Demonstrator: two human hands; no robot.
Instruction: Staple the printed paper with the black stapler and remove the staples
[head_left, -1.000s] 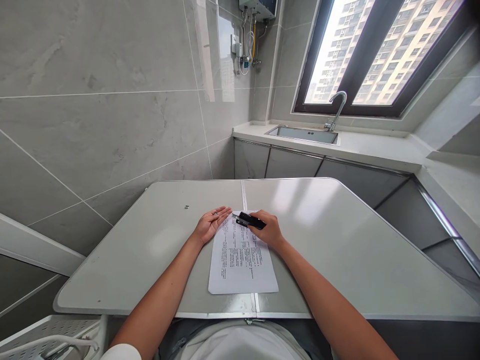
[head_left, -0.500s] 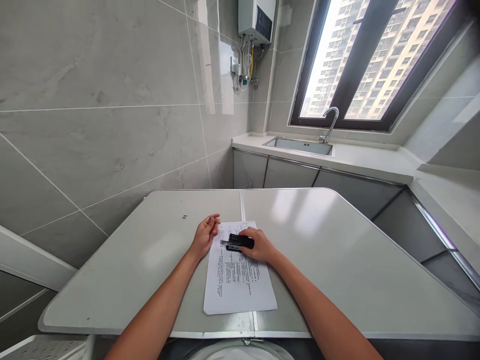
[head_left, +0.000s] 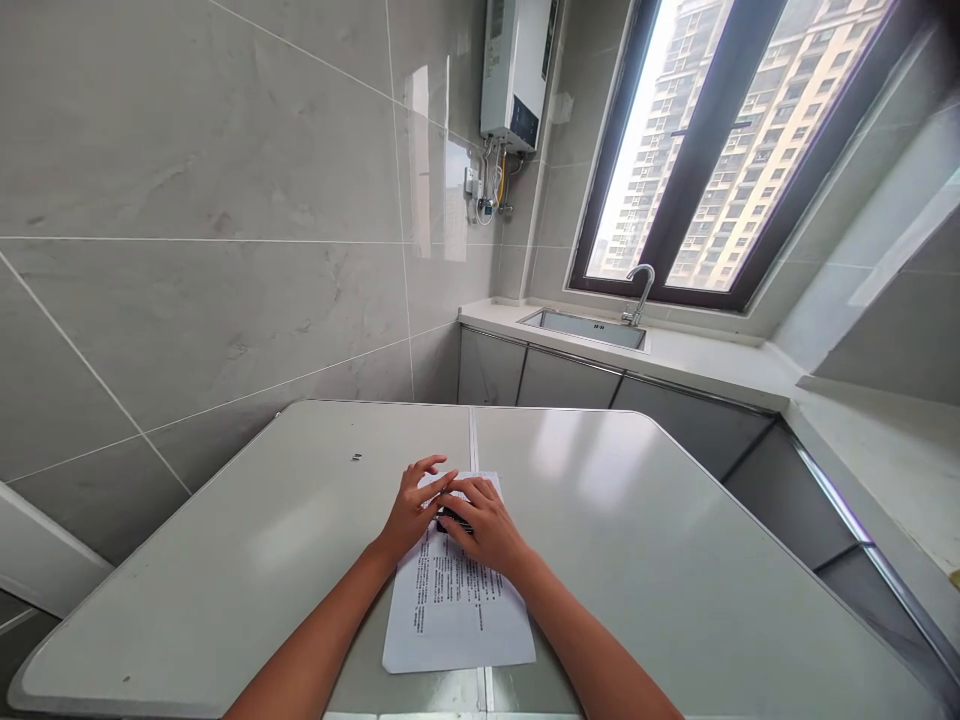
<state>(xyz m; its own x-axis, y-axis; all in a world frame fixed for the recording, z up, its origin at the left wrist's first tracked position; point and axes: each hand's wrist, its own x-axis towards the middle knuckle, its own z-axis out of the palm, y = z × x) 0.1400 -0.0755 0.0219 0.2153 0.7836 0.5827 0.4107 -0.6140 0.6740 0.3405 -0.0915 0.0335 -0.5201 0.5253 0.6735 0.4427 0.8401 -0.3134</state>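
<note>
My right hand (head_left: 486,528) wraps the black stapler (head_left: 456,517) above the paper (head_left: 457,640); my left hand (head_left: 409,508), half-curled alongside, has no discernible hold. Work appears midway, stapler unreleased, result hidden.

Kitchen, home-like. Sink (head_left: 583,327) and tap (head_left: 643,302) in white counter (head_left: 705,357), ahead-right of the right hand's (head_left: 487,525) grip; grey cabinets (head_left: 566,380) below. Water heater (head_left: 510,75) on wall beyond grip, tiled wall (head_left: 225,150) left, window (head_left: 694,150) ahead-right with high-rise (head_left: 776,135) outside.

Daylight from the bright window (head_left: 709,150) at two o'clock throws glare on the tabletop (head_left: 637,540) at four o'clock; edges stretched.
</note>
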